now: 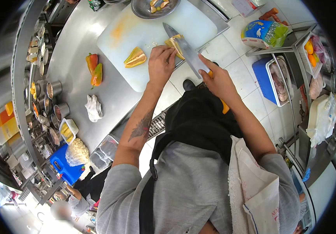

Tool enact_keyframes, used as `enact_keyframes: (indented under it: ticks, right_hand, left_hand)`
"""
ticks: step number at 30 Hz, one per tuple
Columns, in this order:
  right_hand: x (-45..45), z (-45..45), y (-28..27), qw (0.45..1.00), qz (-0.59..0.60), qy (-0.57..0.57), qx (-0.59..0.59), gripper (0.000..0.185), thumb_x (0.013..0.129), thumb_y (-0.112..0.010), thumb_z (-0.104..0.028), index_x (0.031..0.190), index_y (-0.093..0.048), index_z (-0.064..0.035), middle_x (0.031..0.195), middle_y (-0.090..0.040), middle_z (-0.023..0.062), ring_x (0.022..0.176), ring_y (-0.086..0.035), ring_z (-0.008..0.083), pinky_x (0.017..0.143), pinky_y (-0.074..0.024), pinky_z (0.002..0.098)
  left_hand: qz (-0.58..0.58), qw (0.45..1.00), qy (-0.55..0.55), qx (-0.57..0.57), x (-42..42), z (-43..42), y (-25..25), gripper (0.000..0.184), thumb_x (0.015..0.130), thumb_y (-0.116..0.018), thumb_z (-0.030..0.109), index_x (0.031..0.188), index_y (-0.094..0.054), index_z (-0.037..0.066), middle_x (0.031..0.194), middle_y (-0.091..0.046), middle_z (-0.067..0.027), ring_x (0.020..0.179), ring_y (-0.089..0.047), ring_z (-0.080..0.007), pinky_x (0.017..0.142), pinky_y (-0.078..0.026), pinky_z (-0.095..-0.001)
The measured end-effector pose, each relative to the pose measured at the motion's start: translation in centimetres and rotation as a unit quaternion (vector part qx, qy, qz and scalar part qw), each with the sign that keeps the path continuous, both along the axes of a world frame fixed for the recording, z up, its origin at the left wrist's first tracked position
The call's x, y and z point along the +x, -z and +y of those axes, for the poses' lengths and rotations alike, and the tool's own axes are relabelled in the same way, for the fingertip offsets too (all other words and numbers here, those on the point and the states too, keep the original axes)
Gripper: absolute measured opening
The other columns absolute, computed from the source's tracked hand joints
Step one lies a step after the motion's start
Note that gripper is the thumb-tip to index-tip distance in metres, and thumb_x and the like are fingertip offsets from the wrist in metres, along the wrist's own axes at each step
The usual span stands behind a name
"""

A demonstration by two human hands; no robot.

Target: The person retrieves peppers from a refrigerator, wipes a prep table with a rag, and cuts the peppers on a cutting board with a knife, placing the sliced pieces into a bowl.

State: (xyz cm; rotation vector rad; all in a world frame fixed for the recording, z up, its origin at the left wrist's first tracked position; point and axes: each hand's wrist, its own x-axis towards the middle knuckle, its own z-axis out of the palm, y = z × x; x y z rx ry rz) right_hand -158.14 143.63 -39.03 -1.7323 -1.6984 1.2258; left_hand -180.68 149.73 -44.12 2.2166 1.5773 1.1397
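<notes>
Left hand (162, 64): fingers were bent and drawn together, tips against the cut piece; whether they pinched it could not be told.
Right hand (217, 81): fingers were closed around the orange-yellow handle of a long, broad-bladed steel knife (193, 56).
Knife blade: extended past the cut piece, tip pointing away from the person; contact with the flesh could not be confirmed.
Cut piece: a yellow pepper section with pale inner pith (178, 47) was located beside the blade, at the near edge of a white rectangular cutting board (136, 35).
Second piece: a yellow, wedge-shaped pepper section (135, 57) lay on the board, left of the left hand.
Bowl: a round, grey metal bowl (142, 10) stood at the board's far side, containing pepper scraps.
Steel table: two orange-and-green whole peppers (96, 75) lay together, near a crumpled white cloth (93, 108).
</notes>
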Motion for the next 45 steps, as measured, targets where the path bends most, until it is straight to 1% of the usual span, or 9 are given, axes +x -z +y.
enact_keyframes:
  ticks: [11,23,26,28,31,35,39,41,45]
  right_hand:
    - [0.2,-1.0,-2.2,0.996,-0.075,-0.025,-0.037,0.057,0.101,-0.068,-0.023,0.155,-0.051,-0.0268,0.079,-0.067,0.0252,0.072,-0.067,0.0433,0.071,-0.0522,0.0474]
    - [-2.3,0.8,0.9,0.985,-0.106,-0.059,0.121,0.056,0.098,-0.064,-0.016,0.153,-0.053,-0.0195,0.080,-0.070,0.0249,0.073,-0.068,0.0451,0.072,-0.0560,0.0533]
    - [-1.0,2.4,0.8,0.992,-0.048,-0.078,0.092,0.055,0.100,-0.064,-0.018,0.154,-0.053,-0.0214,0.077,-0.071,0.0190,0.062,-0.069,0.0350,0.062,-0.0574,0.0467]
    - [0.1,2.3,-1.4,0.966,0.157,-0.054,-0.197,0.055,0.103,-0.065,-0.020,0.156,-0.052,-0.0241,0.075,-0.067,0.0090,0.052,-0.062,0.0176,0.049,-0.0529,0.0345]
    - [2.0,1.3,-5.4,0.953,0.187,-0.065,-0.231,0.055,0.104,-0.065,-0.022,0.157,-0.051,-0.0264,0.076,-0.063,0.0029,0.050,-0.052,0.0061,0.044,-0.0462,0.0250]
    - [6.7,2.2,-11.6,0.968,0.172,0.020,-0.183,0.054,0.104,-0.065,-0.020,0.156,-0.051,-0.0265,0.076,-0.063,0.0005,0.048,-0.051,0.0048,0.044,-0.0463,0.0241]
    - [12.9,6.6,-14.4,0.993,0.105,0.056,0.021,0.061,0.099,-0.067,-0.016,0.157,-0.048,-0.0137,0.073,-0.059,-0.0008,0.049,-0.052,0.0069,0.051,-0.0465,0.0260]
    - [15.1,10.2,-15.3,0.994,0.082,0.057,0.032,0.062,0.098,-0.067,-0.016,0.156,-0.048,-0.0103,0.073,-0.061,0.0012,0.051,-0.055,0.0089,0.052,-0.0472,0.0279]
    - [18.7,18.5,-16.6,1.000,0.001,0.003,0.009,0.062,0.097,-0.067,-0.018,0.153,-0.048,-0.0005,0.071,-0.064,0.0075,0.055,-0.061,0.0145,0.053,-0.0491,0.0315]
  left_hand:
    - [0.065,0.997,0.024,-0.034,-1.0,0.9,-1.1,0.010,0.082,-0.082,0.012,0.090,-0.079,0.008,0.094,-0.076,-0.0044,0.099,-0.065,-0.0270,0.084,-0.049,-0.0429]
    - [0.100,0.995,-0.006,-0.028,-1.5,0.3,-1.8,0.008,0.083,-0.082,0.014,0.090,-0.080,0.010,0.098,-0.076,-0.0042,0.094,-0.063,-0.0279,0.083,-0.049,-0.0427]
    - [0.058,0.997,-0.042,0.000,-2.2,-1.2,-3.7,0.008,0.083,-0.082,0.013,0.090,-0.079,0.009,0.098,-0.074,-0.0063,0.095,-0.063,-0.0285,0.085,-0.049,-0.0425]
    - [0.014,0.998,-0.064,0.022,-3.1,-2.7,-5.3,0.008,0.083,-0.081,0.012,0.089,-0.078,0.009,0.099,-0.073,-0.0071,0.095,-0.064,-0.0287,0.086,-0.048,-0.0426]
    - [-0.007,0.987,-0.161,0.028,-4.4,-3.4,-7.4,0.007,0.086,-0.080,0.011,0.092,-0.077,0.008,0.098,-0.073,-0.0110,0.096,-0.065,-0.0297,0.089,-0.050,-0.0412]
    - [-0.067,0.981,-0.183,0.005,-4.5,-1.4,-9.5,0.012,0.090,-0.076,0.011,0.100,-0.077,0.006,0.102,-0.072,-0.0133,0.098,-0.065,-0.0289,0.091,-0.049,-0.0399]
    - [-0.077,0.987,-0.135,0.039,-0.5,4.8,-12.8,0.023,0.092,-0.076,0.014,0.113,-0.077,0.006,0.108,-0.071,-0.0135,0.102,-0.063,-0.0304,0.095,-0.047,-0.0404]
    - [-0.017,0.998,-0.014,0.057,4.3,8.8,-15.8,0.038,0.098,-0.071,0.020,0.132,-0.070,0.005,0.125,-0.067,-0.0173,0.117,-0.061,-0.0311,0.105,-0.047,-0.0409]
    - [0.130,0.981,0.138,0.046,14.9,16.9,-18.2,0.066,0.097,-0.067,0.048,0.155,-0.052,0.020,0.160,-0.037,-0.0254,0.150,-0.031,-0.0454,0.120,-0.024,-0.0604]
